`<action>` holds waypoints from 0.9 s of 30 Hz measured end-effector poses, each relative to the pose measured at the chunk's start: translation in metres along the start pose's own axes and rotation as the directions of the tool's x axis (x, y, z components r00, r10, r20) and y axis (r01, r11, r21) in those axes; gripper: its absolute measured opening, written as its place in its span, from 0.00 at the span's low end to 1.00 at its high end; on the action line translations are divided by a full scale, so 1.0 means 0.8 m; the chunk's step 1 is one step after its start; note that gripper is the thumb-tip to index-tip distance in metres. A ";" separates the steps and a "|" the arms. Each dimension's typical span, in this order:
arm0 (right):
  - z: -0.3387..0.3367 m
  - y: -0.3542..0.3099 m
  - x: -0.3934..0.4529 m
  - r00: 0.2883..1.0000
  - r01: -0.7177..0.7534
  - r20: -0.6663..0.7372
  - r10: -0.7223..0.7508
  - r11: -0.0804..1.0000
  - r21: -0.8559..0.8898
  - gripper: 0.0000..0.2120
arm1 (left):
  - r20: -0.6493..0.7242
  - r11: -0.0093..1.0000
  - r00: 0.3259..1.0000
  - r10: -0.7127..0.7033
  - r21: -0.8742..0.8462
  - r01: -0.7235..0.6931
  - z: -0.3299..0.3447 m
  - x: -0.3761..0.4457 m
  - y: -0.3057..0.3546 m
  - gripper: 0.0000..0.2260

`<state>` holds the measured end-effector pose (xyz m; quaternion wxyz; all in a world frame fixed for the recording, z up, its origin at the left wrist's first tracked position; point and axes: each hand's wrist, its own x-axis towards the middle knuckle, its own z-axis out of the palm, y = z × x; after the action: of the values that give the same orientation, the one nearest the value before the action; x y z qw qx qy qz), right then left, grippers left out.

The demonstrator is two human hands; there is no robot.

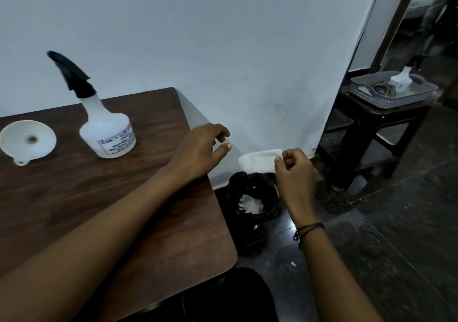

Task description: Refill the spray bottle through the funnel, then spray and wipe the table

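Note:
A white spray bottle (106,130) with a black trigger head stands upright at the back of the brown wooden table (99,197). A white funnel (27,142) lies to its left, wide mouth up. My right hand (296,173) pinches a folded white tissue (260,160) off the table's right edge, above a black-lined waste bin (252,197). My left hand (202,148) hovers at the table's right edge with fingers loosely curled and nothing in it.
The bin holds crumpled paper and stands on the dark floor against the white wall (223,36). Farther right, a dark stool (371,133) carries a grey tray (394,93) with another spray bottle and clutter.

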<state>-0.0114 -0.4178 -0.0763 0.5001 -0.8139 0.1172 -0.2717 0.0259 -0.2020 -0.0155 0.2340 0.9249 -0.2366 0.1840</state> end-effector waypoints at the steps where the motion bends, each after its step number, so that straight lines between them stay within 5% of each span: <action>1: 0.004 0.014 0.002 0.999 -0.032 0.006 0.032 0.999 -0.014 0.02 | 0.014 1.000 1.000 0.004 0.008 -0.004 0.007 0.004 0.003 0.11; 15: 0.101 0.164 0.048 0.922 -0.376 0.078 0.380 0.924 -0.061 0.05 | 0.102 0.990 0.994 0.048 0.128 -0.061 0.051 0.035 0.008 0.10; 27: 0.166 0.232 0.090 0.817 -0.531 0.161 0.555 0.831 -0.168 0.05 | 0.170 0.983 0.984 0.053 0.166 -0.082 0.087 0.071 -0.008 0.11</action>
<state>0.1373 -0.4392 -0.2625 0.5181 -0.7974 0.3084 -0.0261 0.0920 -0.2531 -0.0494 0.1262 0.9452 -0.2695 0.1343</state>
